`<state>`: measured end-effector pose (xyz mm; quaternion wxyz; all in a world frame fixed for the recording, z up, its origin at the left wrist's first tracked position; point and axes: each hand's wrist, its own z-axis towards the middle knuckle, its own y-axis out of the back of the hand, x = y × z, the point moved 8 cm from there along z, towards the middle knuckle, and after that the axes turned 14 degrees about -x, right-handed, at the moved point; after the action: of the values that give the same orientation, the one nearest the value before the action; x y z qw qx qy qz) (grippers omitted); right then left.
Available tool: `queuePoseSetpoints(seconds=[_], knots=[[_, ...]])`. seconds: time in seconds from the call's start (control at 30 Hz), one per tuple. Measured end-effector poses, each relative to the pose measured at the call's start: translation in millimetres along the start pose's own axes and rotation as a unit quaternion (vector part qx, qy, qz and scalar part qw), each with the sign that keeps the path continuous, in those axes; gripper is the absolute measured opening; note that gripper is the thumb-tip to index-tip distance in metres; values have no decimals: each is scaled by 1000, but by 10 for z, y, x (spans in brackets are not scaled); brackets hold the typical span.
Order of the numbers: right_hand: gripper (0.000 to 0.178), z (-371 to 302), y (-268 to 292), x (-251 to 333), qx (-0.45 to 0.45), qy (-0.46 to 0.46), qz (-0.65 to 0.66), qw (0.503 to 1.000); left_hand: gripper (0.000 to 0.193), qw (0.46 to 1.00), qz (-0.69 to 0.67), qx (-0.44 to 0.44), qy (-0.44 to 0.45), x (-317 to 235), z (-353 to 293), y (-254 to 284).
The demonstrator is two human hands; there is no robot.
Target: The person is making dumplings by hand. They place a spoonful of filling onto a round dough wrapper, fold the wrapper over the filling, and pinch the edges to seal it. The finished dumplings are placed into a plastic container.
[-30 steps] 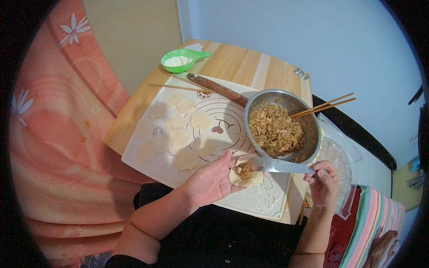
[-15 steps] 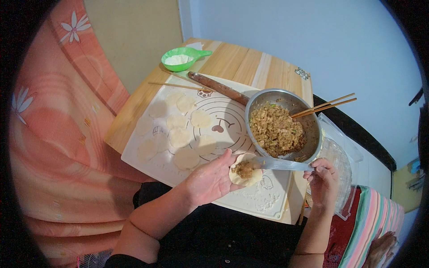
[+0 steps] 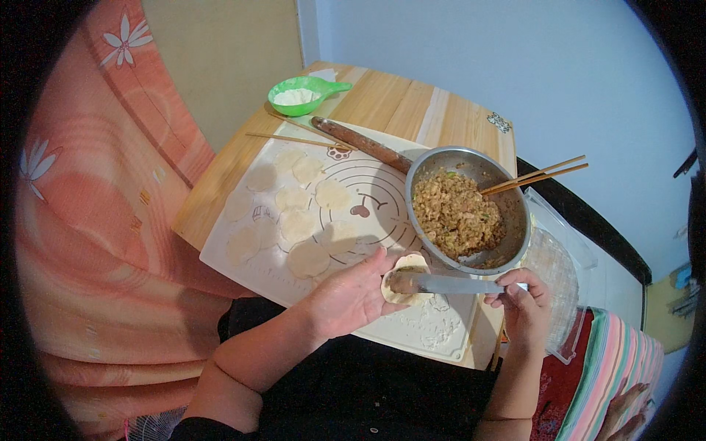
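A round dumpling wrapper [image 3: 395,294] rests on the fingers of my left hand [image 3: 349,294], its edge cupped upward around the brown filling. My right hand [image 3: 525,298] grips the end of a flat metal filling spatula [image 3: 460,284]. The spatula's blade lies across the wrapper on top of the filling and hides most of it. Behind my right hand stands a steel bowl [image 3: 521,250] with minced filling [image 3: 456,213] in it. Several loose wrappers [image 3: 308,260] lie on the white pastry mat [image 3: 228,213], left of the bowl.
A pair of chopsticks [image 3: 544,174] leans out of the bowl. The wooden rolling pin [image 3: 360,144] lies beside it, with thin sticks [image 3: 298,139] nearby. At the table's far corner sits a green scoop of flour [image 3: 294,97]. A clear plastic container [image 3: 562,257] stands on the right.
My right hand has moved slightly left with the spatula, and the blade now reaches farther across the filling. The wrapper's edge has curled up more. My left hand has hardly moved.
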<state>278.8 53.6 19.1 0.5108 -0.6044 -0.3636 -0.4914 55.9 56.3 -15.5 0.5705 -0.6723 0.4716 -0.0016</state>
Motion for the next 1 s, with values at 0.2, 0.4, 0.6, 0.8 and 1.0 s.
queuePoseSetpoints(seconds=[0.2,0.4,0.6,0.8,1.0], knots=[[13,13,6,-20,7,4,-6,1000,60,1000,-11,1,8,-16,-25,-20],[15,-66,-126,43,14,42,-27,999,61,1000,1,-6,6,20,1,12],[14,13,17,1,21,35,0,999,62,999,-19,-1,25,31,5,30],[14,30,19,46,43,52,9,998,62,998,-42,26,39,25,4,-16],[16,49,46,98,7,65,14,998,61,998,-49,23,32,19,5,0]])
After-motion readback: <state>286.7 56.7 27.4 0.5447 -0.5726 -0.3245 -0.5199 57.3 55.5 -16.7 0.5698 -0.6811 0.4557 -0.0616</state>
